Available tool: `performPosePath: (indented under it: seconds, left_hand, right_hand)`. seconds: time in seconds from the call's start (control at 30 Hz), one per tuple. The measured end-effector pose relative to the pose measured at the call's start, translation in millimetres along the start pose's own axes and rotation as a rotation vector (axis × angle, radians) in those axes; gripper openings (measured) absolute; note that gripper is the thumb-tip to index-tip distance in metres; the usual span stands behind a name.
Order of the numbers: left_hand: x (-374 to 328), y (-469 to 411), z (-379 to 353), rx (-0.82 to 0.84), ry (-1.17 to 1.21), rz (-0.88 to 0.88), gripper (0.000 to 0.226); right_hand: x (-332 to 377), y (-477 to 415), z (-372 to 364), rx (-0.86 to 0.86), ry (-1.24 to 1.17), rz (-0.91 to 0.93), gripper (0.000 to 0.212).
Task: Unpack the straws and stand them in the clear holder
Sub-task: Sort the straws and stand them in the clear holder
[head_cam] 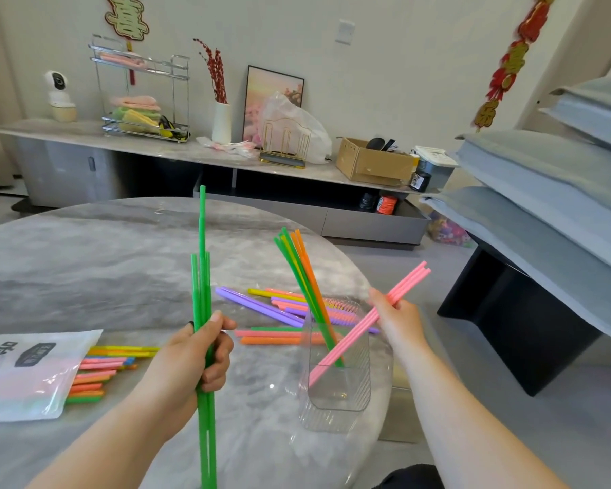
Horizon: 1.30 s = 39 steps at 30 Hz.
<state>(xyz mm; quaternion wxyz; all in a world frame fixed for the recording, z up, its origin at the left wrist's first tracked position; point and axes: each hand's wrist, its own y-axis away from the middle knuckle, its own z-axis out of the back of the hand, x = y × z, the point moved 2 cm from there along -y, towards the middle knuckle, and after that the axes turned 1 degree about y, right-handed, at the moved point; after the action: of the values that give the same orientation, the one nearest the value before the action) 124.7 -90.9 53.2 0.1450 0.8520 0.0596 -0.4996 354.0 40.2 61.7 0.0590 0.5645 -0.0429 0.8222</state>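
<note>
My left hand (201,351) grips a bundle of green straws (201,284) upright over the table. My right hand (395,315) pinches two pink straws (350,344) whose lower ends slant down inside the clear holder (336,390). Green, yellow and orange straws (306,277) stand leaning in that holder. Loose purple, pink, yellow and orange straws (261,305) lie on the table behind it. At the left edge lies the straw packet (25,375), with more coloured straws (99,372) sticking out of its mouth.
The round grey marble table (85,262) ends just right of the holder. A dark low table with stacked grey cushions (544,213) stands to the right. A sideboard (191,153) with a rack, vase and cardboard box runs along the wall.
</note>
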Motion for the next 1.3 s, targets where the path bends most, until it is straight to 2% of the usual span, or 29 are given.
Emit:
performPosePath:
  seconds: [0.2, 0.27, 0.4, 0.53, 0.6, 0.67, 0.73, 0.77, 0.83, 0.9, 1.0, 1.1, 1.2, 1.3]
  left_hand:
    - [4, 3, -1, 0.035, -0.016, 0.016, 0.027]
    - [3, 4, -3, 0.041, -0.048, 0.022, 0.027]
    - [4, 7, -7, 0.018, -0.282, -0.042, 0.027]
    - [4, 12, -13, 0.067, -0.362, -0.067, 0.026]
    - [2, 15, -13, 0.073, -0.375, -0.074, 0.026]
    - [1, 16, -11, 0.061, -0.392, -0.082, 0.026]
    - [1, 15, -10, 0.042, -0.403, -0.093, 0.026]
    - [0, 15, -10, 0.038, -0.407, -0.099, 0.026]
    - [0, 14, -12, 0.053, -0.433, -0.114, 0.027]
    - [1, 15, -16, 0.091, -0.483, -0.129, 0.027]
    - [6, 20, -22, 0.156, -0.566, -0.142, 0.029]
    - [9, 22, -23, 0.172, -0.696, -0.164, 0.041]
    - [7, 21, -23, 0.2, -0.699, -0.154, 0.04]
    - [8, 20, -24, 0.223, -0.629, -0.109, 0.034]
  right_hand:
    - [-26, 4, -3, -0.049, 0.037, 0.033, 0.028]
    - [-30, 10, -3, -0.109, 0.061, 0.025, 0.035]
    - [-44, 24, -5, -0.28, -0.056, -0.028, 0.032]
    - [-46, 30, -10, -0.252, -0.016, -0.002, 0.04]
    - [-45, 31, -6, -0.248, -0.097, -0.047, 0.043]
    - [-46, 36, -3, -0.236, -0.183, -0.096, 0.035]
    - [-46, 49, -4, -0.19, -0.211, -0.148, 0.025]
    - [-46, 58, -6, -0.157, -0.194, -0.154, 0.029]
    - [-42, 75, -12, -0.088, -0.125, -0.073, 0.034]
    - [-26, 93, -19, 0.011, -0.099, 0.063, 0.029]
    - [11, 113, -40, 0.343, -0.139, 0.179, 0.009]
    - [37, 122, -64, 0.603, -0.114, 0.237, 0.02]
    - [58, 124, -76, 0.652, -0.19, 0.264, 0.008]
    - [60, 117, -84, 0.621, -0.158, 0.279, 0.021]
